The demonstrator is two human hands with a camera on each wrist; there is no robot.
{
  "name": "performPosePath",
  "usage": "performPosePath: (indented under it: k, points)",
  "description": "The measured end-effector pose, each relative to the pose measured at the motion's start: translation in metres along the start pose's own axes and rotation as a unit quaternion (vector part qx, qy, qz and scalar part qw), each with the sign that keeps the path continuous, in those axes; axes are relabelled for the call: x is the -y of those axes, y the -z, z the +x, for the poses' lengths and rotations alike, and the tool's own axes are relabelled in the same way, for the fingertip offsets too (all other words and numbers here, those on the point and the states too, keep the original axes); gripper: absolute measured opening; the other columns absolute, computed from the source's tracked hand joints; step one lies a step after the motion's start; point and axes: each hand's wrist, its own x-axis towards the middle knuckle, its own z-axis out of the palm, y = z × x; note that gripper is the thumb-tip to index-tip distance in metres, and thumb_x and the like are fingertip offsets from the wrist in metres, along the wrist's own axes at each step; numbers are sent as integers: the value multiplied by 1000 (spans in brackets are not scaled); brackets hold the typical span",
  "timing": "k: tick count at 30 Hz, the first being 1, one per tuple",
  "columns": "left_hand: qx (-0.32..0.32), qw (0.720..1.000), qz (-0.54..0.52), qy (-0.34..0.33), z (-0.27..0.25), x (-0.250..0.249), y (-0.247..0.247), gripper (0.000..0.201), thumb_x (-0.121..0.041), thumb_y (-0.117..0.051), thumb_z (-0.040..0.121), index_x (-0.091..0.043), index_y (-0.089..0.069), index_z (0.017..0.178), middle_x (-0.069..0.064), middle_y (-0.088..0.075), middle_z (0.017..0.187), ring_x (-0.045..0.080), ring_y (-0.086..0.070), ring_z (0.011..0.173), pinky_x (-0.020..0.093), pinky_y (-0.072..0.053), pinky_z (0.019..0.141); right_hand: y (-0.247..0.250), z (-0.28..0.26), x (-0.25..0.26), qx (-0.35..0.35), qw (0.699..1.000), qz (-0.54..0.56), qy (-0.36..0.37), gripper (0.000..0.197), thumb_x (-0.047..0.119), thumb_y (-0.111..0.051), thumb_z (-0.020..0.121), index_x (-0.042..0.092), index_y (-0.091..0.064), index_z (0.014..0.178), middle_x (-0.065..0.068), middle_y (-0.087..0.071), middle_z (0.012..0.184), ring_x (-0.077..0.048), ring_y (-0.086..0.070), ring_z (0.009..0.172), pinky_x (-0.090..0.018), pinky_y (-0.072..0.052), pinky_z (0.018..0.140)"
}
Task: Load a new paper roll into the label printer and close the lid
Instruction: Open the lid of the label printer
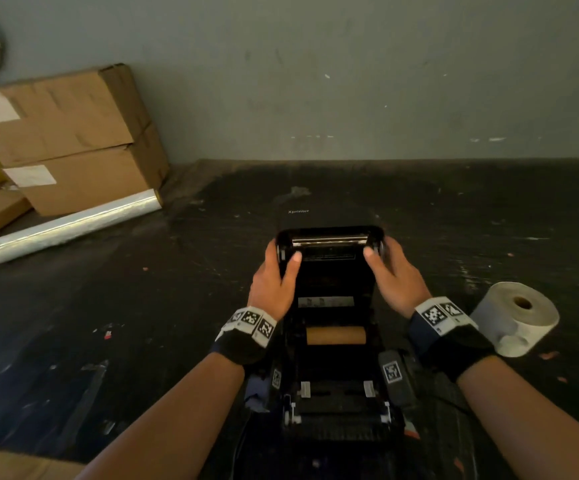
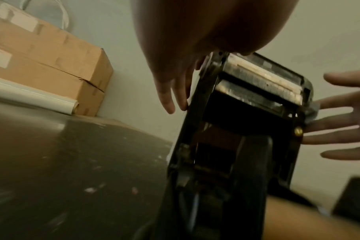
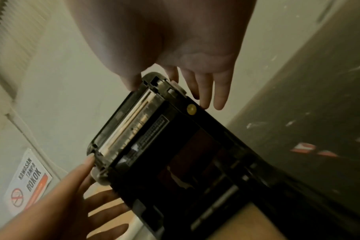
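The black label printer (image 1: 333, 403) stands on the dark table with its lid (image 1: 329, 268) raised towards the wall. A bare brown cardboard core (image 1: 336, 335) lies in the roll bay. My left hand (image 1: 283, 254) is at the lid's left edge, thumb on the inner face and straight fingers (image 2: 175, 97) along the outside. At the right edge my right hand (image 1: 378, 249) does the same, its straight fingers (image 3: 208, 91) against the side. The new white paper roll (image 1: 516, 317) lies on the table just right of my right wrist.
Two stacked cardboard boxes (image 1: 66, 133) and a roll of clear stretch film (image 1: 70, 226) sit at the back left against the grey wall. Another piece of cardboard (image 1: 11, 465) shows at the near left corner. The dark table (image 1: 142, 306) is scuffed and littered with scraps.
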Motion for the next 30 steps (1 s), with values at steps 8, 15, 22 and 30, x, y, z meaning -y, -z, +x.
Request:
performPosePath:
  k: [8,15,22,30]
  points:
    - [116,984,130,-29,-46,49,-16,55,-47,-47,90,-12,-50,132,12,-47,141,26,-45,131,37,-36,111,-35,-44,-65,140,962,-228,-51,58,49,-47,90,15,-40,137,-13,-44,143,-28,-42,130,-33,-35,104]
    - [168,955,240,-54,-71,63,-27,47,-30,-48,91,-16,-46,136,9,-36,149,28,-35,137,45,-34,111,-50,-64,-82,173,948,-259,-68,87,44,-57,85,22,-3,150,-10,-15,158,-27,-26,141,-36,-25,115]
    - [147,971,191,-7,-82,43,-28,45,-18,-46,94,-10,-43,138,12,-46,143,28,-44,131,39,-35,111,-48,-75,-61,145,957,-243,-67,85,40,-56,86,23,-2,150,-8,-15,158,-26,-26,142,-35,-27,113]
    - [88,990,87,-66,-86,10,5,34,-13,-45,95,-3,-55,127,19,-58,124,31,-56,115,32,-39,100,-22,-96,-15,56,979,-194,26,59,26,-43,96,26,-16,148,-10,-30,153,-28,-28,141,-36,-24,115]
